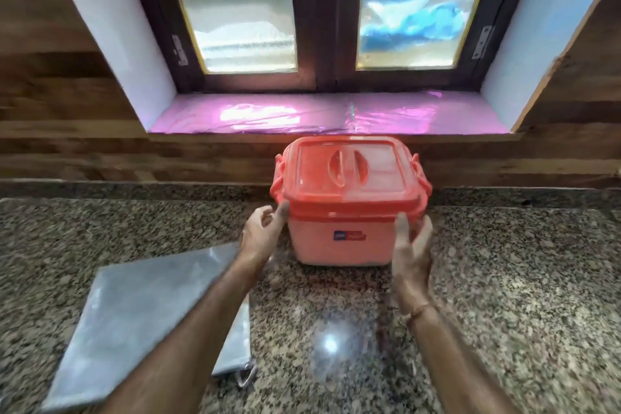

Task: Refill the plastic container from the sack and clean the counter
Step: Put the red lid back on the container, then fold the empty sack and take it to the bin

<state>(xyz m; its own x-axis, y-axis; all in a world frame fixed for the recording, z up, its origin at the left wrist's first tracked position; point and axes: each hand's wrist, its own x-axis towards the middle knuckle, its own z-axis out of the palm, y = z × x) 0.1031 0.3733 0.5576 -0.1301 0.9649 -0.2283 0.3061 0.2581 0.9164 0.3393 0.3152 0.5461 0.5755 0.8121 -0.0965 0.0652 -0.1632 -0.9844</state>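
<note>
An orange-red plastic container stands on the speckled granite counter near the back wall. Its lid is on, with side clips and a raised handle in the middle. My left hand is at the container's left front corner, fingers spread, fingertips at the lid rim. My right hand is beside the right front corner, fingers apart, close to or just touching the wall. Neither hand grips anything. No sack is in view.
A flat grey metal tray or board with a wire loop lies on the counter at the lower left, partly under my left forearm. Behind the container are a wooden backsplash, a pink-lined window sill and a closed window.
</note>
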